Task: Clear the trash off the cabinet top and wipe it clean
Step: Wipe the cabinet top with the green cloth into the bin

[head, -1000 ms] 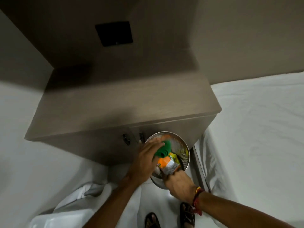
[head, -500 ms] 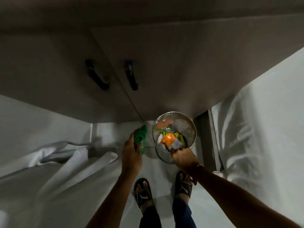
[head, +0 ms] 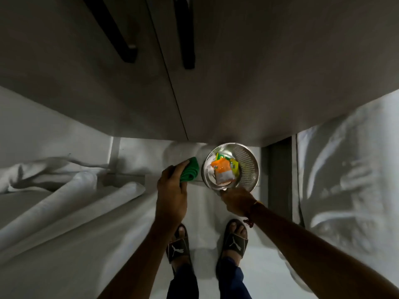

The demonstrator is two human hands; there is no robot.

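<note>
I look straight down the front of the cabinet (head: 237,83); its top is out of view. My left hand (head: 172,190) grips a folded green cloth (head: 190,172) just left of a round metal trash bin (head: 248,169). My right hand (head: 236,201) holds the near rim of that bin, low by the floor in front of the cabinet. Inside the bin lie an orange and white wrapper (head: 222,171), green and yellow wrappers (head: 234,164) and some white paper.
Two dark door handles (head: 112,33) run down the cabinet front. White bedding (head: 54,190) lies at the left and a white-sheeted bed (head: 349,169) at the right. My feet in black sandals (head: 179,244) stand on the pale floor between them.
The view has dropped from the cabinet top to its front and the floor. The bin has gone down toward the floor in my right hand. My left hand with the cloth moved out of the bin to its left.
</note>
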